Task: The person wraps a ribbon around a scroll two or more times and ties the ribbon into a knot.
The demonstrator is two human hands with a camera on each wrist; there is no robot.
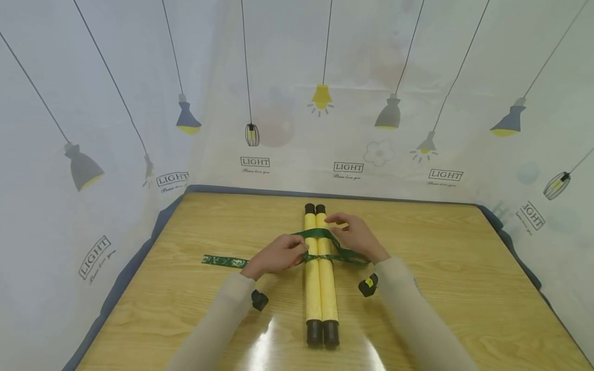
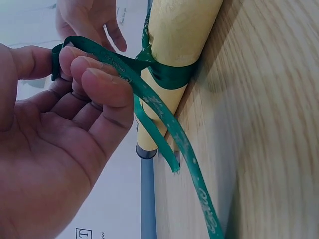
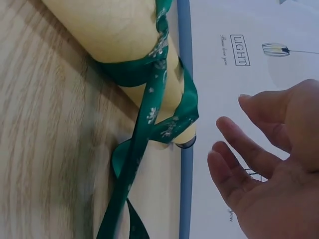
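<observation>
Green ribbon (image 1: 317,233) lying across the paired yellow tubes (image 1: 328,293), left hand (image 1: 280,251) nearer

The tubes are lying side by side on the bench (image 1: 427,247), their long axis pointing from 6 to 12 o'clock; the ribbon is circling both, running roughly 9 to 3, so any sideways pull would probably be working across that axis; the left hand is sitting close at the 9 o'clock side, its grip closing a fold of ribbon between thumb and forefinger, with one tail running out toward 9; the right hand (image 1: 353,236) is hovering a little farther off, toward 2 o'clock from the lower band, its fingers spread, slightly bent and holding nothing; from it the upper strand is lying toward 9; whether the left fingertips are also touching the tubes is hard to tell, the head view being too coarse there.
</observation>
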